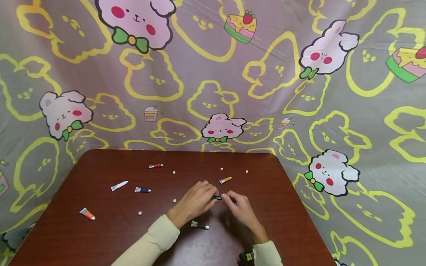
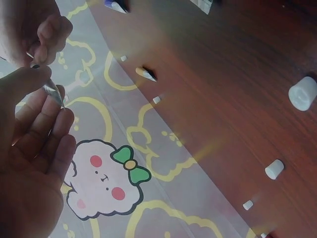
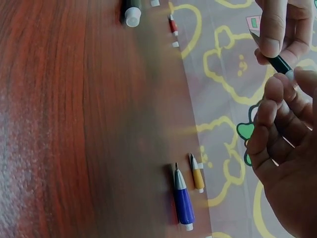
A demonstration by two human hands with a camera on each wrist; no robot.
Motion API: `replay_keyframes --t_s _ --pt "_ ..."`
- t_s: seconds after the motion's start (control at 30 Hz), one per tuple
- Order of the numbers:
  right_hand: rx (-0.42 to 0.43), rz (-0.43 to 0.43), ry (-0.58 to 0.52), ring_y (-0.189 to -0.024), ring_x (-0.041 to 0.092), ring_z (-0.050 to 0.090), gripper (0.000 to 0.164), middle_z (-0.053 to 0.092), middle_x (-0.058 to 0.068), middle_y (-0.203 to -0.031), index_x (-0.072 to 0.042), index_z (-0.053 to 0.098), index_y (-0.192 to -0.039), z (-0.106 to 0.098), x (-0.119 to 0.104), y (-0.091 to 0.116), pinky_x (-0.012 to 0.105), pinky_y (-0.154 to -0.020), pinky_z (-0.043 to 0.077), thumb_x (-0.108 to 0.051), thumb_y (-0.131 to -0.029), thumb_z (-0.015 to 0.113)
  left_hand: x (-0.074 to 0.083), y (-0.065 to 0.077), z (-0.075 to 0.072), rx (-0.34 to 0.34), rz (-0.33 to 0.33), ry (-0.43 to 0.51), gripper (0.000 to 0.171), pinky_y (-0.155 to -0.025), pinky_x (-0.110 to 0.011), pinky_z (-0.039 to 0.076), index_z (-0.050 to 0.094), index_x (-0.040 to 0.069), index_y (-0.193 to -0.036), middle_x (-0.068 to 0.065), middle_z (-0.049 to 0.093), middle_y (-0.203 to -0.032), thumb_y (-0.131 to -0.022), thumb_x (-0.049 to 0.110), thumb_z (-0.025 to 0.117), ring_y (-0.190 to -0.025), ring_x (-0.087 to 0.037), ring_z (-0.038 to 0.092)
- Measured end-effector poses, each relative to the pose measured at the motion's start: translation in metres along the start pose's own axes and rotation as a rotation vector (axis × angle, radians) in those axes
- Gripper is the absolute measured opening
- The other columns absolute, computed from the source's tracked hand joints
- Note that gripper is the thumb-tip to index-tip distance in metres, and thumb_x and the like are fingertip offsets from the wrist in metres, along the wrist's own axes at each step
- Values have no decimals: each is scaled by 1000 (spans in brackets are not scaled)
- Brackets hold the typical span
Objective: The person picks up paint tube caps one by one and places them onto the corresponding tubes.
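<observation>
My left hand [image 1: 196, 199] pinches a small dark paint tube [image 1: 217, 197] between thumb and fingers, above the middle of the table. Its flat silvery end points out past the left fingers in the left wrist view. From the right, my right hand [image 1: 242, 208] pinches the tube's white cap [image 3: 290, 74] with thumb and index finger, the other fingers loosely bent. A purple-blue paint tube [image 3: 183, 201] lies on the table, mostly hidden behind the right hand in the head view. Nearer me lies a black paint tube [image 1: 200, 225].
On the brown table [image 1: 110, 236] lie a yellow tube [image 1: 225, 180], a red tube [image 1: 155, 166], a white tube [image 1: 119, 185], a dark blue tube [image 1: 142, 190] and an orange tube [image 1: 87, 213]. Several small white caps [image 1: 174, 201] are scattered around. A patterned curtain [image 1: 186, 74] surrounds the table.
</observation>
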State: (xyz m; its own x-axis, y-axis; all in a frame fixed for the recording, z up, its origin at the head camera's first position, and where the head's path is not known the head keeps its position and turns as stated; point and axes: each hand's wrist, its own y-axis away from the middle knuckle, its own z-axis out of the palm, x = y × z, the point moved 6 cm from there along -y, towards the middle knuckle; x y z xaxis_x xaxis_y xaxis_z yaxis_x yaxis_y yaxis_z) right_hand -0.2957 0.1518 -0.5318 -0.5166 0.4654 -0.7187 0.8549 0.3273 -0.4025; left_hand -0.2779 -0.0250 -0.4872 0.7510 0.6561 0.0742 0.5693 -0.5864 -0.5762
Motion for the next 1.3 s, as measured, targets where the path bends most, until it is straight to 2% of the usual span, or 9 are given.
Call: replay_keyframes --t_s 0.1,0.23,0.3,0.37,0.6,0.8,1.0,1.23,1.3 --pt "-8 23 3 -65 -1 55 26 62 -6 -70 -19 66 -83 1 1 0 23 -61 49 -17 -109 67 -1 1 0 7 -4 11 20 -84 -32 53 72 18 -101 7 73 -95 -90 23 89 -91 -14 64" --pt "-21 60 -39 -70 3 63 5 72 -1 -80 -16 73 -102 1 5 1 25 -63 54 -19 -106 72 -2 2 1 3 -20 20 20 -85 -32 53 73 18 -101 7 74 -96 -91 23 89 -92 -14 65" --pt "-23 58 -63 -75 5 66 11 75 0 -88 -15 73 -113 0 6 1 26 -67 57 -17 -103 76 -3 3 1 -1 -27 19 20 -85 -33 53 73 18 -101 7 74 -96 -91 23 89 -93 -14 65" --pt "-25 34 -83 -79 6 68 18 76 0 -92 -15 72 -115 0 6 2 26 -70 58 -13 -99 80 -3 3 0 -4 -32 16 20 -86 -33 53 73 18 -101 7 74 -96 -92 24 89 -93 -14 65" --pt "-24 -38 -114 -82 5 68 12 77 5 -92 -11 72 -108 0 2 1 27 -71 59 -8 -99 79 -3 3 1 -18 -29 20 20 -85 -32 53 72 18 -102 7 73 -95 -93 25 88 -92 -13 64" --pt "-8 -24 -112 -77 10 68 6 79 6 -91 -9 75 -104 -2 1 0 28 -68 60 -7 -99 78 -3 4 1 -9 -25 27 18 -84 -33 52 72 18 -101 7 73 -95 -93 22 88 -91 -14 64" --pt "13 -1 -96 -71 7 65 4 77 5 -84 -9 76 -99 -2 2 0 23 -64 55 -7 -98 79 -3 4 3 -22 -22 36 17 -84 -32 52 72 18 -100 7 73 -94 -94 23 87 -91 -14 63" --pt "1 -3 -112 -69 27 70 4 77 7 -81 -8 75 -98 -3 2 1 23 -64 56 -5 -98 78 -2 4 5 -24 -22 49 20 -83 -32 52 71 17 -99 6 73 -93 -91 24 88 -90 -14 63" --pt "-6 -11 -114 -69 30 71 4 77 7 -81 -7 75 -98 -3 1 1 23 -65 56 -4 -98 77 -2 4 5 -24 -22 53 21 -83 -33 52 71 16 -99 6 73 -93 -91 24 89 -90 -14 63"
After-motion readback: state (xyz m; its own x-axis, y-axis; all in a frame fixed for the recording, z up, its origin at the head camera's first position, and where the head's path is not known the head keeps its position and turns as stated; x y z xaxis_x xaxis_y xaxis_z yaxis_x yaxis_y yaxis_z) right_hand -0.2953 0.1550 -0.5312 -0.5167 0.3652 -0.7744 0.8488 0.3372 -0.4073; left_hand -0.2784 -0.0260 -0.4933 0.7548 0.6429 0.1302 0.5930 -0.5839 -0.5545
